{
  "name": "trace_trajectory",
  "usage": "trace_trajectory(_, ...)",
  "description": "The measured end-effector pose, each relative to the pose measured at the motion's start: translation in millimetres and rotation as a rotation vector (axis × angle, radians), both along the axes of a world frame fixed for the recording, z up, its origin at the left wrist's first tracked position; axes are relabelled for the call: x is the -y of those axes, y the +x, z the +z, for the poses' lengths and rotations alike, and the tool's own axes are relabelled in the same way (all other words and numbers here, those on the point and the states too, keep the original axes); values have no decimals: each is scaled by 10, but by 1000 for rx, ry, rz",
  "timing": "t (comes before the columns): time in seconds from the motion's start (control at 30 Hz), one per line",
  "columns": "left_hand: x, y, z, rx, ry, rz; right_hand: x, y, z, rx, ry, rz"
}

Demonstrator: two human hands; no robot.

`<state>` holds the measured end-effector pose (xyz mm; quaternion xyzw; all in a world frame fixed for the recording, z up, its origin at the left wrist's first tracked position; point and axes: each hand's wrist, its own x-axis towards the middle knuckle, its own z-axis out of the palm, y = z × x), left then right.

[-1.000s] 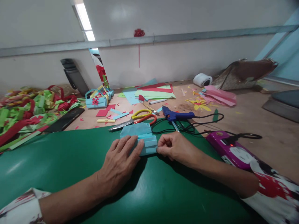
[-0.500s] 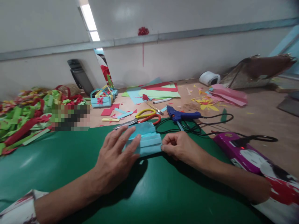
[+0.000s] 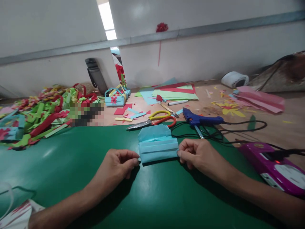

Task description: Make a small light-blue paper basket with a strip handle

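Note:
A folded light-blue paper pouch (image 3: 158,148) rests on the green mat (image 3: 152,194), its upper flap raised at the back. My right hand (image 3: 194,153) pinches the pouch's right edge between thumb and fingers. At the lower left corner of the pouch is my left hand (image 3: 122,163), with thumb and fingertips pinched together on that corner. Scissors (image 3: 152,121) with yellow and orange handles lie just behind the pouch. A blue glue gun (image 3: 200,119) stands behind my right hand.
Cut felt or paper pieces (image 3: 45,111) are heaped at the left. Behind stand a small blue bag (image 3: 114,101) and a grey bottle (image 3: 96,76). A purple power strip (image 3: 276,168) lies at the right, with black cables near it. Coloured sheets (image 3: 176,92) lie at the back.
My left hand has moved off the top of the pouch to its lower left corner, its spread fingers now pinched. My right hand stays at the right edge. The view has shifted left.

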<state>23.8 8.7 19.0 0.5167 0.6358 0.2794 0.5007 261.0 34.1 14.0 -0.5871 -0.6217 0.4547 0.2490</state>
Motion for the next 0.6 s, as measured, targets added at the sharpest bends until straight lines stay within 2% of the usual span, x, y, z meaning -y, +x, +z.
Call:
trace_trajectory(0.3,-37,47,14,3,89,108,20,22,-48,-95,17,4)
trace_trajectory(0.6,-50,64,22,18,89,131,43,25,-57,-101,40,11)
